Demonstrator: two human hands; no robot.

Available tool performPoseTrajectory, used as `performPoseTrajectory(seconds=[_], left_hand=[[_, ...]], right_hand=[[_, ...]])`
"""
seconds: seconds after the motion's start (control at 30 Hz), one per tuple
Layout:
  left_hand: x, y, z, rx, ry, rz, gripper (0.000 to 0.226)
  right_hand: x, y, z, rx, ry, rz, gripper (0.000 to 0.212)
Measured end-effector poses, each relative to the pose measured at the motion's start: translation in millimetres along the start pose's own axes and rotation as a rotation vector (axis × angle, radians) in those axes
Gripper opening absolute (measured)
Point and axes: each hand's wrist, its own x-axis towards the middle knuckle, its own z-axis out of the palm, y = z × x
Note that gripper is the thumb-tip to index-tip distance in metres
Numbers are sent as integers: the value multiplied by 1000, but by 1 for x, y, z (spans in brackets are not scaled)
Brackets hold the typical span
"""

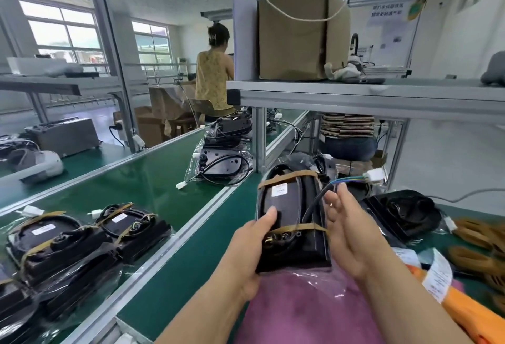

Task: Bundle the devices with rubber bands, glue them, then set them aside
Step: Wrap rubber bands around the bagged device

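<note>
A black device (289, 207) with a white label and two tan rubber bands across it is held up over my lap. My left hand (252, 245) grips its lower left corner, thumb on the top face. My right hand (345, 223) lies along its right side with fingers fairly straight, fingertips near the black cable (314, 201) that ends in coloured wires and a white plug (373, 175). Banded devices (82, 234) lie on the green conveyor belt (153, 179) at the left.
Loose tan rubber bands (481, 237) lie at the right beside another black device (401, 212). More bagged devices (224, 160) sit further along the belt. An aluminium shelf (355, 95) with a cardboard box hangs overhead. Two persons work beyond it.
</note>
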Motion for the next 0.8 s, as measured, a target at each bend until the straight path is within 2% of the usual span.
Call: performPoseTrajectory(seconds=[0.1, 0.23, 0.37, 0.43, 0.5, 0.67, 0.73, 0.8], left_hand=[[0, 1, -2, 49, 120, 69, 45], [-1, -5, -4, 129, 193, 104, 45], [-2, -17, -8, 203, 130, 30, 46], [0, -25, -9, 258, 54, 4, 44], [3, -34, -7, 337, 16, -25, 43], [18, -53, 6, 554, 44, -36, 44], [25, -62, 11, 635, 26, -7, 35], [28, -69, 15, 752, 15, 34, 32]], right_hand=[[-12, 5, -5, -32, -81, -9, 50], [-25, 9, -2, -166, -154, -36, 36], [-36, 15, -12, -240, -16, 15, 30], [-41, 19, -24, -391, 49, 40, 22], [-45, 21, -36, -646, 109, 57, 16], [-50, 15, -66, -1227, 189, 89, 36], [-54, 12, -74, -1360, 195, 89, 44], [-59, 10, -79, -1451, 198, 100, 43]])
